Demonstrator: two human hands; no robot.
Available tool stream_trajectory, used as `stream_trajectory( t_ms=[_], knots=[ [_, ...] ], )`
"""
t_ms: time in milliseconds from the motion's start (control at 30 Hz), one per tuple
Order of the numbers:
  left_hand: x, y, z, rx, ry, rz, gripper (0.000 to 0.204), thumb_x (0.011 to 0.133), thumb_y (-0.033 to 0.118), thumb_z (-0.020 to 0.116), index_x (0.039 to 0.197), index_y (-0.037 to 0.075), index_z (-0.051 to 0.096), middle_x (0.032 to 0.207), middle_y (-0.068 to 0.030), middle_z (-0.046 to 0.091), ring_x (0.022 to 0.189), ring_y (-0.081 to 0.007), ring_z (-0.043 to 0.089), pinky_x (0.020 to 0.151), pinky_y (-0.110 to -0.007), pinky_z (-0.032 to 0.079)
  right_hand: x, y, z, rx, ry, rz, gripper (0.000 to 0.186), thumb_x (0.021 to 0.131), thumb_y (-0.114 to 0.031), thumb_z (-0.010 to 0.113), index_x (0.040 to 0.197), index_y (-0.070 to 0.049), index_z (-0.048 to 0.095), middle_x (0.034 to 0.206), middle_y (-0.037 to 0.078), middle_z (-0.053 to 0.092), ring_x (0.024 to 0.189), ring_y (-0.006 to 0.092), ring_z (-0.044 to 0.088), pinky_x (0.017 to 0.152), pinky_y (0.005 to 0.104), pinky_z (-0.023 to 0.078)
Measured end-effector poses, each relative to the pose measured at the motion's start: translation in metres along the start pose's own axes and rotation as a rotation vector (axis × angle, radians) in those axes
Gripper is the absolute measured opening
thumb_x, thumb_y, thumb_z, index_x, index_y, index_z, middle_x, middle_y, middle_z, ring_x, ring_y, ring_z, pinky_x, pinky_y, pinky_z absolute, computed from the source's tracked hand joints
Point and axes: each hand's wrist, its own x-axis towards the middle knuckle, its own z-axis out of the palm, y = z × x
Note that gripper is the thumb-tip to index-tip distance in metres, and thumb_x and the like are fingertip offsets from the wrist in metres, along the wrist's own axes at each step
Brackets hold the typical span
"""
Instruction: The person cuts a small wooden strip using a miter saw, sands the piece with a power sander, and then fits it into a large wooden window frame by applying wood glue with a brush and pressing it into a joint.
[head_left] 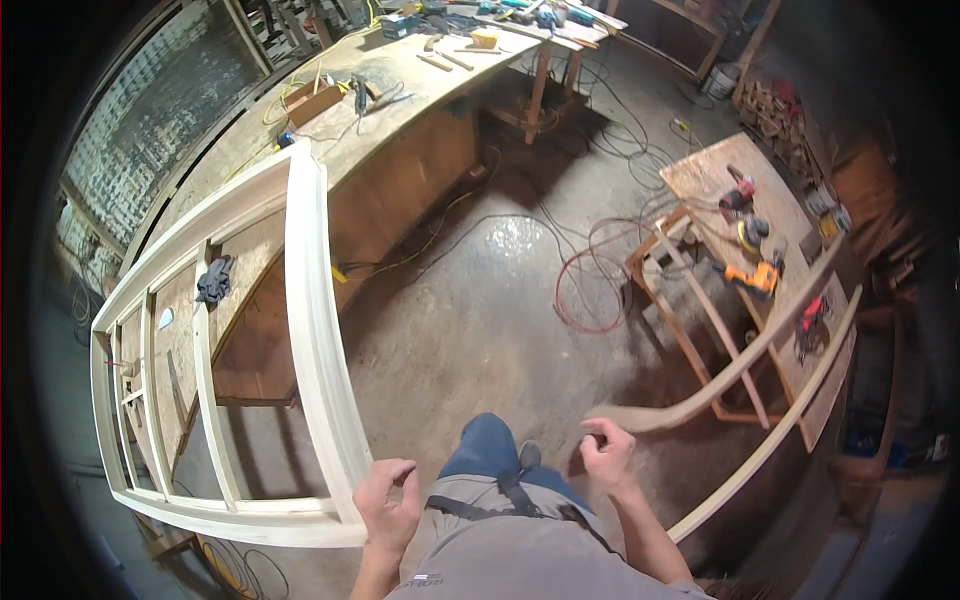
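Note:
My left hand is raised beside the near corner of a large pale wooden frame. Its fingers are curled toward the thumb, and nothing shows in them. The frame has several slats across it and lies at the left, partly over the workbench. My right hand is loosely closed in front of my right thigh, with no object visible in it. Just beyond its knuckles lies the near end of a long curved wooden strip. A second long strip runs beside it, farther right.
A long workbench holds hand tools and a wooden box. At the right, a board carries a red power tool, a sander and an orange power tool. Cords and a red hose trail over the concrete floor. A dark cloth rests by the frame.

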Motion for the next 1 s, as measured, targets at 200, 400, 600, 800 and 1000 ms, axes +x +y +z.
stream_trajectory(
  t_ms=[200,400,600,800,1000],
  knots=[
    [0.089,0.006,0.086,-0.045,0.111,-0.127,0.012,0.079,-0.007,0.066,0.090,-0.001,0.066,0.083,-0.0117,0.066,0.068,-0.0192,0.064,0.062,-0.027,0.051,0.173,-0.026,0.034,0.075,-0.224,-0.058,0.012,0.086,-0.007,0.068,0.095,0.001,0.067,0.072,0.002,0.063,0.064,0.0055,0.056,0.058,0.0222,0.046],
    [0.246,-0.031,0.170,-0.098,0.009,-0.139,0.015,0.079,-0.007,0.067,0.092,0.000,0.068,0.085,-0.0119,0.067,0.071,-0.0189,0.066,0.063,-0.028,0.053,0.363,-0.048,0.081,0.095,-0.252,-0.115,0.013,0.087,-0.006,0.067,0.097,0.002,0.066,0.078,0.003,0.066,0.068,0.0063,0.058,0.062,0.0225,0.047],
    [0.420,-0.041,0.189,-0.130,0.070,-0.298,0.012,0.079,-0.005,0.068,0.091,-0.001,0.068,0.086,-0.0090,0.067,0.074,-0.0158,0.065,0.069,-0.027,0.053,0.585,-0.097,0.111,-0.085,-0.201,-0.379,0.014,0.080,-0.003,0.067,0.094,0.000,0.065,0.085,0.012,0.066,0.077,0.0220,0.065,0.069,0.0311,0.052],
    [0.540,-0.066,0.197,-0.166,0.218,-0.480,0.011,0.086,-0.003,0.065,0.097,-0.001,0.067,0.085,-0.0029,0.065,0.075,-0.0084,0.062,0.069,-0.022,0.051,0.815,-0.158,0.133,-0.176,-0.159,-0.547,0.015,0.080,-0.003,0.068,0.095,-0.001,0.065,0.087,0.013,0.066,0.076,0.0221,0.066,0.069,0.0315,0.053],
    [0.642,-0.082,0.258,-0.176,0.460,-0.666,0.014,0.087,-0.006,0.061,0.100,-0.005,0.064,0.088,-0.0036,0.064,0.076,-0.0081,0.059,0.072,-0.021,0.050,1.047,-0.166,0.203,-0.202,-0.250,-0.457,0.016,0.084,-0.010,0.066,0.097,-0.001,0.068,0.083,0.012,0.067,0.074,0.0178,0.065,0.070,0.0302,0.052]
  ],
)
